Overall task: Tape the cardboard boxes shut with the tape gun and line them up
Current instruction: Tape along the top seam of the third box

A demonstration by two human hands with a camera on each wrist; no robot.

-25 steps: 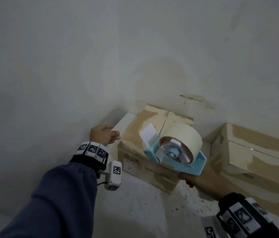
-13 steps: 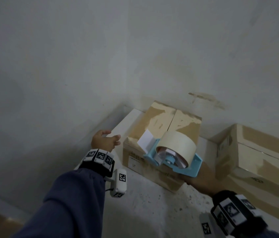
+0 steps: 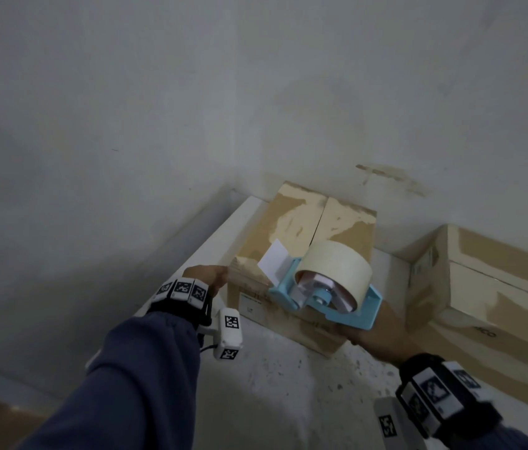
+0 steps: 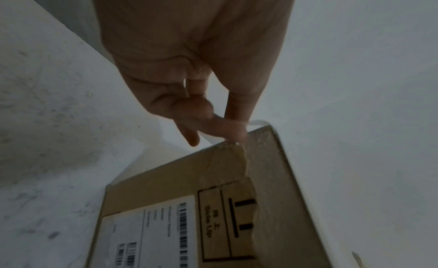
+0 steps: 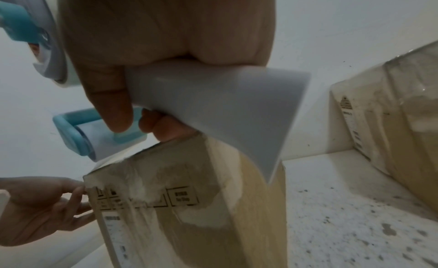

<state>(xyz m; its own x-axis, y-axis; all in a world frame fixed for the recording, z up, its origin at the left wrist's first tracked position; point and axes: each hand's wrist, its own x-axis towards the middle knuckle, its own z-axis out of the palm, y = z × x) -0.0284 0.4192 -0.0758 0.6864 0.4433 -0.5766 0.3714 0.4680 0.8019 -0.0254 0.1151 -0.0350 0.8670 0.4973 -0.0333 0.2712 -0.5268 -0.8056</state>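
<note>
A cardboard box (image 3: 317, 222) with closed flaps stands in the wall corner. My right hand (image 3: 374, 336) grips the white handle (image 5: 213, 95) of the blue tape gun (image 3: 327, 298), which carries a beige tape roll (image 3: 337, 264). The gun hovers over the box's near top edge, its roller (image 5: 94, 140) close to the near left corner. My left hand (image 3: 205, 276) is at that corner, and its fingertips (image 4: 227, 129) touch the cardboard there. A label and "Side Up" marks show on the box's front side (image 4: 180, 225).
A second, larger cardboard box (image 3: 489, 287) lies to the right, with a gap between the two. Grey walls meet right behind the boxes. The white speckled surface (image 3: 288, 391) runs toward me, and a raised white ledge (image 3: 223, 235) lies left of the box.
My left hand has moved right from the ledge to the box's near left corner. The tape gun has come down and nearer to the box's front edge.
</note>
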